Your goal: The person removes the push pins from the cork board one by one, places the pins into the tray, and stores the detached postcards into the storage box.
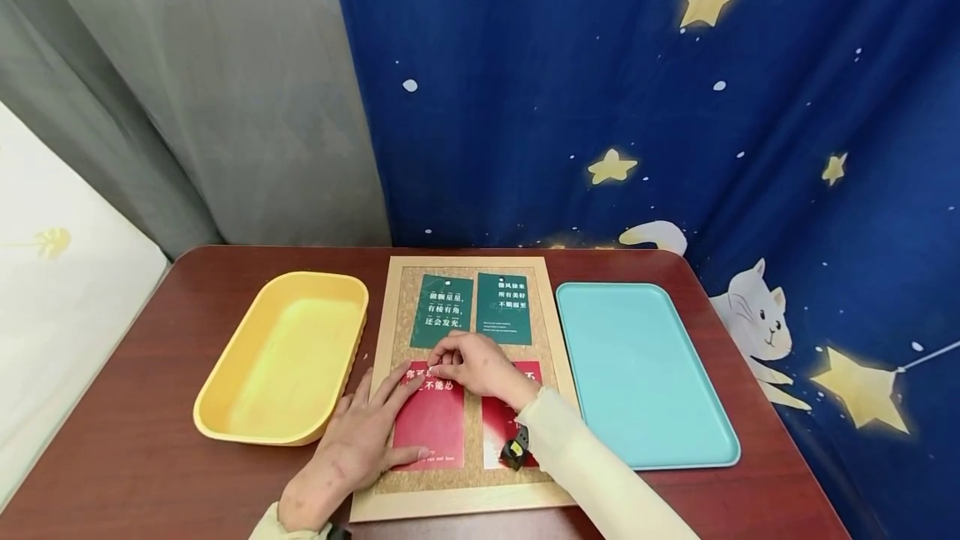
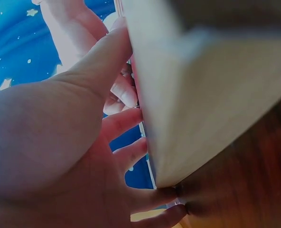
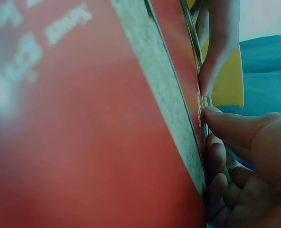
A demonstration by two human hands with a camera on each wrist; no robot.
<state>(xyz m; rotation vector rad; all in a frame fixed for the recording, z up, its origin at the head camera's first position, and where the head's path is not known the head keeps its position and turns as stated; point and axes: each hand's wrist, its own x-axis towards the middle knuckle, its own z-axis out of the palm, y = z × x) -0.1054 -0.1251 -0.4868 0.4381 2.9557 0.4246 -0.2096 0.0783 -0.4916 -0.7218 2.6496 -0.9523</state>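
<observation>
On a cork board (image 1: 472, 407) with a pale wooden frame lie two green cards above and two red ones below. My left hand (image 1: 363, 432) is spread over the left edge of the board, its straight fingers and thumb resting on the left red card (image 1: 431, 427). At that card's top edge my right hand (image 1: 472, 363) pinches with thumb and forefinger; the small thing between the tips is hidden. Part of the right red card (image 1: 498, 419) is covered by my right wrist. Small white pins show at the tops of the left green card (image 1: 442, 315) and right green card (image 1: 504, 319).
Left of the board stands a deep yellow tray (image 1: 281, 365). A flat light-blue tray (image 1: 641, 373) lies close along the board's right side. All rest on a dark red-brown table (image 1: 142, 373). Behind its far edge hang grey and blue star-patterned curtains (image 1: 525, 107).
</observation>
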